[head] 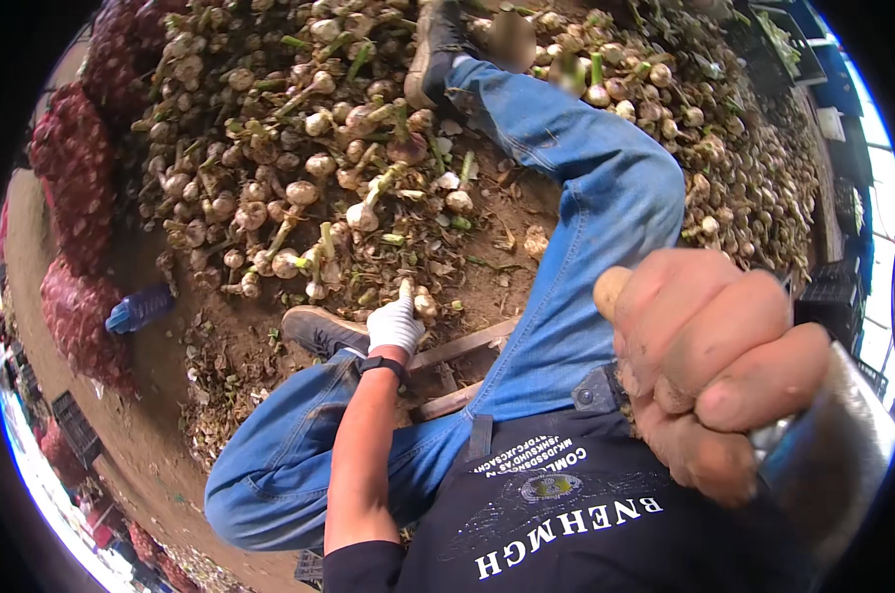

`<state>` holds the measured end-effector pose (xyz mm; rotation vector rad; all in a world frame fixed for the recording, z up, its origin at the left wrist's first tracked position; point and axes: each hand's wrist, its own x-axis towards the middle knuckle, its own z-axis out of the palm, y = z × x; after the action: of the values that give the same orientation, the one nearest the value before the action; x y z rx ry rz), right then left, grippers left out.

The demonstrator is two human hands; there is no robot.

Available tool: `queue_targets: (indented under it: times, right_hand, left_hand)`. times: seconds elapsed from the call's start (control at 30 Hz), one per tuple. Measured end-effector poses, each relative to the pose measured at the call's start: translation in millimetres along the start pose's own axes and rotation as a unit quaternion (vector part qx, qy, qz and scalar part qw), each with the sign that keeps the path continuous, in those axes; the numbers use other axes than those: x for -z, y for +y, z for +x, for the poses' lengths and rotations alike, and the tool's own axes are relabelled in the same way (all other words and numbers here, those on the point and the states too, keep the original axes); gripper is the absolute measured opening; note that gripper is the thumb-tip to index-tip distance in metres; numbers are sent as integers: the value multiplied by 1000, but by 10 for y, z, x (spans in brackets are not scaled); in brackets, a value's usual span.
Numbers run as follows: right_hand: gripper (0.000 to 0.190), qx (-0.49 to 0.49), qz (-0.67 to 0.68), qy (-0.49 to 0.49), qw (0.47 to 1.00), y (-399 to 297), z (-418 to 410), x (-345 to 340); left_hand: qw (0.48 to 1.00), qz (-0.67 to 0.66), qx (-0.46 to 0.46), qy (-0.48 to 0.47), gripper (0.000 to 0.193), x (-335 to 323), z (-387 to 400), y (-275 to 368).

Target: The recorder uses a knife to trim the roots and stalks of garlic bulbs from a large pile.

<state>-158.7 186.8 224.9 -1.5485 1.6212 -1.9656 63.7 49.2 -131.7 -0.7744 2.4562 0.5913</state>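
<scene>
My left hand (396,324), in a white knit glove with a dark band at the wrist, reaches down to the ground between my legs. Its fingers are at a garlic bulb (424,304) on the near edge of a large heap; whether they grip it is unclear. Close to the camera on the right, my bare right hand (714,363) is closed around a wooden handle (608,293). A blurred shiny metal part (833,445) shows behind that fist, partly hidden by it. Garlic bulbs with cut stems (303,193) spread across the soil ahead.
Red mesh sacks (73,178) line the left side, with a blue bottle (142,308) beside them. A low wooden frame (458,345) lies under my seat area. My jeans-clad legs flank the work area. Dark plastic crates (829,300) stand at the right; more garlic (751,178) lies beyond my knee.
</scene>
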Motion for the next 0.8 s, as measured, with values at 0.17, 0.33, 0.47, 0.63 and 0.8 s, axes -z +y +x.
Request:
queue_targets:
  times: [0.17,0.33,0.47,0.63,0.8]
  right_hand:
    - [26,-141,108,95,980,162,-210,-31]
    - [20,-233,174,224,930,329,-477,-16]
    - [22,-396,150,255,869,375,-612,-4]
    - [16,-488,78,177,851,695,-654,-91]
    - [34,-578,117,67,805,829,-712,-167]
  left_hand:
    - [999,2,9,-36,57,29,67,27]
    - [999,-28,0,-23,45,107,60,102]
    - [942,-332,54,-8,39,334,-2,221]
    - [730,-683,27,17,33,983,-204,476]
    - [756,-637,-103,107,36,1658,-543,701]
